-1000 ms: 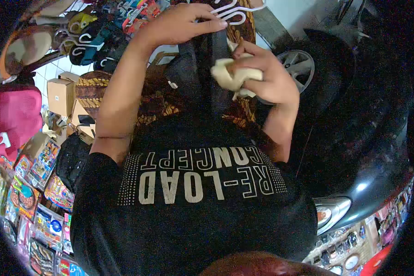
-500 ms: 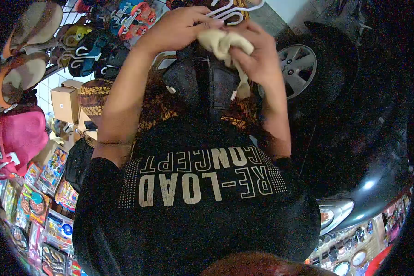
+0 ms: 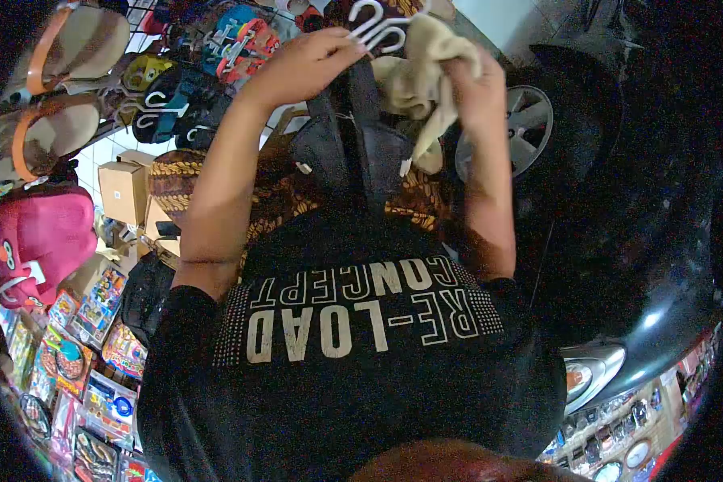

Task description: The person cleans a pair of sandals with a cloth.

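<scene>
My left hand (image 3: 317, 60) has its fingers closed at the base of a white plastic hanger (image 3: 390, 36) with curved hooks. Crumpled in my right hand (image 3: 482, 88) is a cream cloth (image 3: 418, 76), its loose end dangling down. The cloth overlaps the right side of the hanger. Below both hands, a black leathery item (image 3: 329, 149) with two small white tags rests over my brown patterned garment (image 3: 414, 213); its upper part runs up toward the hanger, partly hidden by the cloth.
Sandals (image 3: 56, 128) and colourful slippers on hooks (image 3: 245, 48) hang at the left. Below them are a cardboard box (image 3: 123, 193), a pink bag-like item (image 3: 44, 241) and packaged toys (image 3: 108, 402). A dark car with a grey wheel (image 3: 522, 128) stands close on my right.
My right hand has moved right and slightly up, and the cloth hangs looser and more spread. My left hand is slightly lower, still at the hanger. The whole view has shifted a little.
</scene>
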### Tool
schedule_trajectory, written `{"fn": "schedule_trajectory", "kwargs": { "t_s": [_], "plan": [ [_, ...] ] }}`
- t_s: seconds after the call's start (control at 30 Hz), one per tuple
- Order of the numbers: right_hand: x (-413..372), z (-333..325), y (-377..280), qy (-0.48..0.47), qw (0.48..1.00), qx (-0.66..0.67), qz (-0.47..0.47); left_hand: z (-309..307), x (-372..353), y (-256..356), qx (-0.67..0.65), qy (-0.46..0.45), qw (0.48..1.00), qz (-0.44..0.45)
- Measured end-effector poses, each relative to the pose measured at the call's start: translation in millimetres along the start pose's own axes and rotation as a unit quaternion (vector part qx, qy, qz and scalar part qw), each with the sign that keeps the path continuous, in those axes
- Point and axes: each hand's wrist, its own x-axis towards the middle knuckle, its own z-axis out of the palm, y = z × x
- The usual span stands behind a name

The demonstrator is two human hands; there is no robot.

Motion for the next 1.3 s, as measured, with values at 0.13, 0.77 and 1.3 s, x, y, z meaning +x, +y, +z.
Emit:
{"fn": "schedule_trajectory", "kwargs": {
  "t_s": [0.13, 0.77, 1.3],
  "plan": [
    [-14, -53, -16, 0.076, 0.994, 0.051, 0.066, -2, -5, 3, -0.088, -0.004, 0.996, 0.031],
    [-126, -27, -69, -0.336, 0.922, -0.113, -0.156, 11, -20, -7, -0.009, -0.011, 1.0, -0.016],
    [-125, -3, -44, -0.202, 0.965, 0.065, 0.153, 41, -89, -67, -0.151, 0.144, 0.968, -0.142]
  ]
}}
